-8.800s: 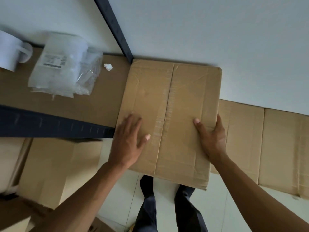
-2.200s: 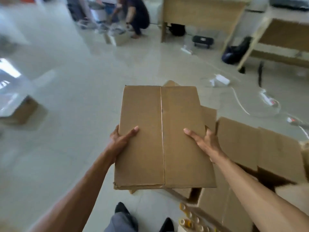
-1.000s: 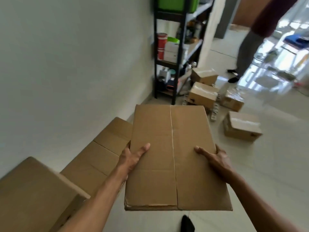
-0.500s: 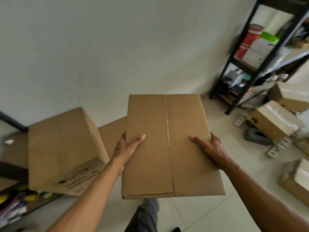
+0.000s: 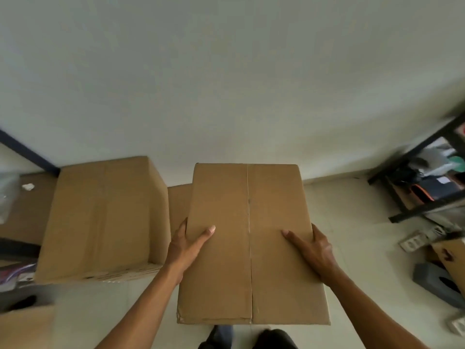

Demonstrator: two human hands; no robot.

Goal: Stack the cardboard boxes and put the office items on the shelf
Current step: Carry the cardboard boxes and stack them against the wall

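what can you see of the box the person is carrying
The carried box is plain brown cardboard, closed, its two top flaps meeting at a centre seam that runs away from the person. No tape or print shows. It looks level, held in front of the body above the pale floor. The left hand and right hand grip its opposite sides, thumbs lying on top. Its near left corner looks slightly crumpled.

A pale wall [image 5: 226,84] fills the upper view. Below it, light floor tiles [image 5: 357,222] are seen. Against the wall's right end, 1 grey tissue box [image 5: 435,283] is set on the tiles — 2 white power strips [image 5: 417,239] nearby.
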